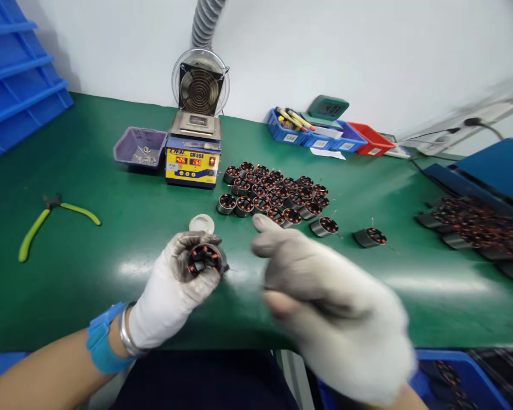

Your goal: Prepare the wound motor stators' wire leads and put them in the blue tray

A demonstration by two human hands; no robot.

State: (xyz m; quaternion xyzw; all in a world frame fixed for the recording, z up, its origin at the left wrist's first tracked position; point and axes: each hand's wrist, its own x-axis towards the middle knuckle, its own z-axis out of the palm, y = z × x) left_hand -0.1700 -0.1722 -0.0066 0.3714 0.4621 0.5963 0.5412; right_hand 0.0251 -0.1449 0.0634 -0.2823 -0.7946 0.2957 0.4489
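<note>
My left hand (166, 296), in a white glove with a wrist strap and bangle, is closed around a copper-wound motor stator (218, 257). The stator's open end faces me, and a thin lead sticks out at its right. My right hand (325, 302), also gloved, is blurred above the table's front edge. Its forefinger stretches out apart from the bare-tipped thumb, and no object shows between them. Behind my left hand lies a small white round dish (202, 223). Several more stators (276, 193) stand grouped beyond my right hand, with a separate stator (370, 237) off to the right.
Behind stands a yellow-and-blue solder pot (192, 162) with a fan (200, 90). Left are a purple tray (126, 149) and green-handled cutters (36, 230). Small blue bins (288, 135) and a red bin (374, 139) line the wall. More stators (474, 228) fill the far right.
</note>
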